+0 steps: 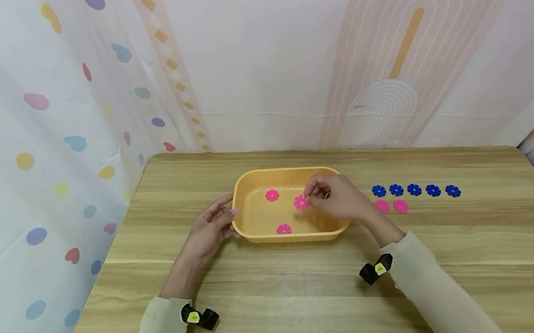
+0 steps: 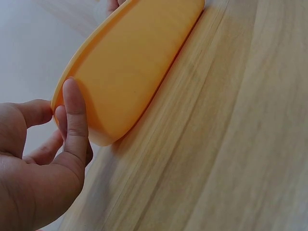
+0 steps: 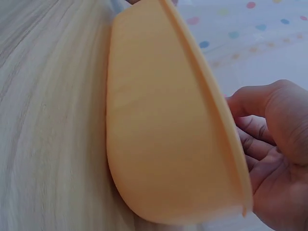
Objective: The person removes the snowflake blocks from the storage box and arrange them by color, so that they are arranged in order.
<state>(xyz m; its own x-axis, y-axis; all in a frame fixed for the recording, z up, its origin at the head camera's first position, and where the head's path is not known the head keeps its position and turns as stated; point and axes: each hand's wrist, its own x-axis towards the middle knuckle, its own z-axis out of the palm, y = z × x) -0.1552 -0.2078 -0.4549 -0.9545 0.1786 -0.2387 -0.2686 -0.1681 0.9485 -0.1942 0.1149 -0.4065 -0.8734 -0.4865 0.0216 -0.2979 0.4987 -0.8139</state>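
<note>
A shallow yellow-orange plastic basin (image 1: 292, 237) stands on the wooden table. My left hand (image 1: 209, 228) holds its left end, thumb at the rim; in the left wrist view the fingers of that hand (image 2: 43, 168) bend about the rim and outer wall. Over the basin's right half, my right hand (image 1: 340, 196) pinches a pink flower-shaped disc (image 1: 301, 202) at its edge. Two more pink discs lie inside, one towards the back (image 1: 272, 195) and one by the front wall (image 1: 283, 229). The basin's side (image 3: 163, 120) hides the right fingertips in the right wrist view.
Right of the basin, several blue flower-shaped discs (image 1: 414, 189) lie in a row on the table (image 1: 287, 311). Two pink discs (image 1: 400, 206) sit just in front of that row, one partly beside the right wrist. A patterned curtain (image 1: 258, 65) hangs behind the table's back edge.
</note>
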